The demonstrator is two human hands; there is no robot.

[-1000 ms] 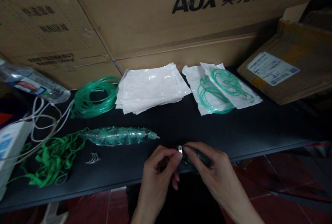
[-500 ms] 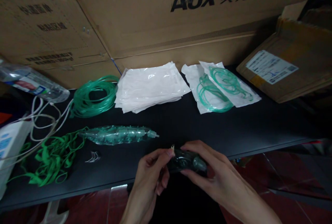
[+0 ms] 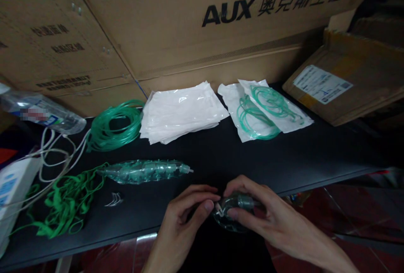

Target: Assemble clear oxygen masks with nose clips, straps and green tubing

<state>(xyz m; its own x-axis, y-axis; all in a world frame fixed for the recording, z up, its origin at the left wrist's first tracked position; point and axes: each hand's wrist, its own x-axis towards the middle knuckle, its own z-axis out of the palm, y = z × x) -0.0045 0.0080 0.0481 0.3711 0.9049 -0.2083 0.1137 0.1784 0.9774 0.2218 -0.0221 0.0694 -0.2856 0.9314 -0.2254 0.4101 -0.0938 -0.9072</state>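
Note:
A clear green oxygen mask [image 3: 235, 205] is held just past the front edge of the black table. My right hand [image 3: 252, 207] wraps round it, thumb on the near side and fingers over the far side. At the mask's left edge, my left hand [image 3: 194, 207] has its thumb and curled fingers close together beside a small pale strip [image 3: 220, 210]; the exact contact is partly hidden. Nested green masks [image 3: 147, 172] lie on the table ahead. Left of them are a tangle of green elastic straps [image 3: 67, 205] and several small curved strips [image 3: 113, 199].
Coiled green tubing [image 3: 115, 125], a stack of white pouches [image 3: 183, 111] and bagged tubing [image 3: 268, 113] line the back of the table [image 3: 202, 151]. A bottle [image 3: 47, 111], white cable [image 3: 65, 151] and white box [image 3: 15, 188] are at left. Cardboard boxes [image 3: 176, 24] stand behind, another [image 3: 328, 75] right.
The mask has turned in my hands and its connector end now points up and right. My left thumb has come off the strip at the edge. The camera view has shifted slightly.

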